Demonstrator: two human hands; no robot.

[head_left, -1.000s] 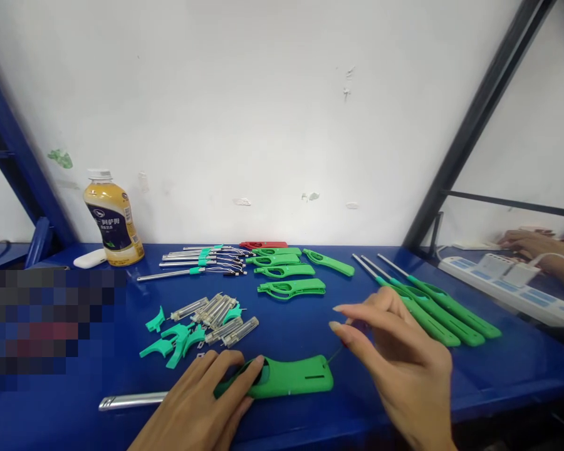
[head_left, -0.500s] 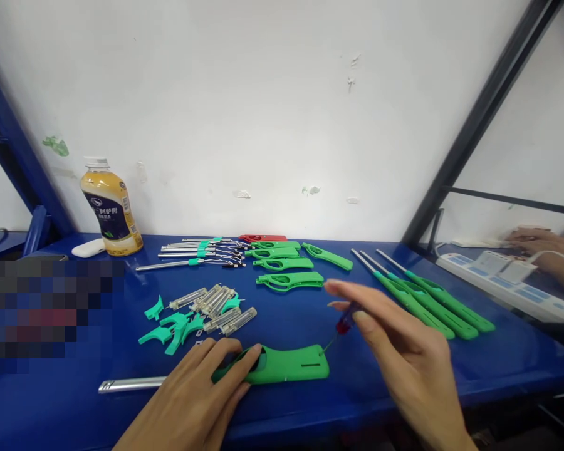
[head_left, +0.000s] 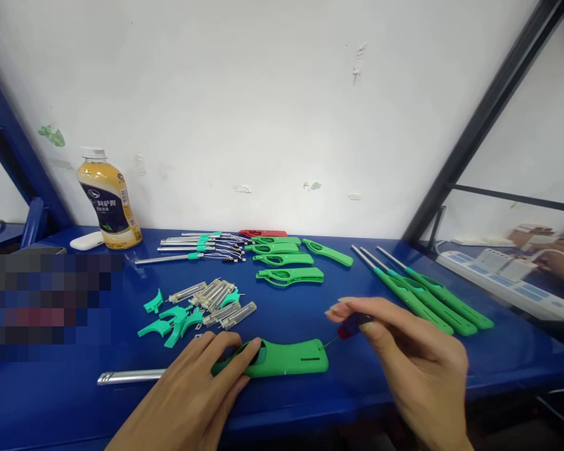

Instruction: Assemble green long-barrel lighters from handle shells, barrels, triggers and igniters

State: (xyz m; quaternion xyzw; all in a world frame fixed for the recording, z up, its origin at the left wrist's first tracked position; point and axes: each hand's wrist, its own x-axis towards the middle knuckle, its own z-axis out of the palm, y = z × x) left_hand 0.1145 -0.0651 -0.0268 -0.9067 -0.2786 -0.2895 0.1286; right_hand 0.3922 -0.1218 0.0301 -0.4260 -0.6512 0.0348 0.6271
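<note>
A green long-necked gas lighter (head_left: 291,358) lies on the blue table, its metal tube pointing left. My left hand (head_left: 188,382) is closed around its trigger section and holds it against the table. In my right hand (head_left: 411,354) is a small screwdriver (head_left: 349,327) with a dark red and purple handle, gripped between thumb and fingers. Its thin shaft slants down to the small hole at the lighter's right end; whether the tip is inside cannot be made out. Behind my left hand lie teal triggers (head_left: 172,329) and several clear fuel tanks (head_left: 216,297).
Several green half-shells (head_left: 289,275) and a red one (head_left: 263,233) lie toward the wall, beside metal tubes with wires (head_left: 169,248). Three finished-looking lighters (head_left: 432,304) lie right. A bottle (head_left: 108,200) stands back left; a power strip (head_left: 507,282) and another person's hand are far right.
My right hand has tilted the screwdriver lower, so its handle now lies flatter and further right. My left hand keeps its hold on the lighter. The view has shifted slightly.
</note>
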